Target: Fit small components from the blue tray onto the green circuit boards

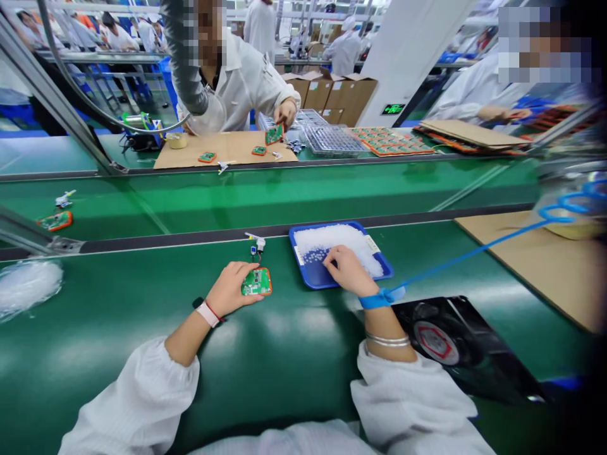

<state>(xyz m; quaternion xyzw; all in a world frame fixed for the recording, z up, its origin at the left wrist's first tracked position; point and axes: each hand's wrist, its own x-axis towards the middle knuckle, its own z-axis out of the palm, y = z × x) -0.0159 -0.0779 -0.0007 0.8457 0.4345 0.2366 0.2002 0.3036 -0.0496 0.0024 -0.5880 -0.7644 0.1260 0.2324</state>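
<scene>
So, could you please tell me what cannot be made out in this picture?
In the head view:
Green circuit board: left end hidden by the left hand.
White bits: single shapes too small.
Right hand: whether its fingertips hold a bit, too small to tell.
Plastic bag: cut off by the left edge.

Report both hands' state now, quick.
Left hand: holding the green circuit board.
Right hand: pinched closed over the blue tray; whether it holds anything cannot be told.

the tray (pixel 317 277) looks smooth plastic, the worktop (pixel 284 360) glossy.
</scene>
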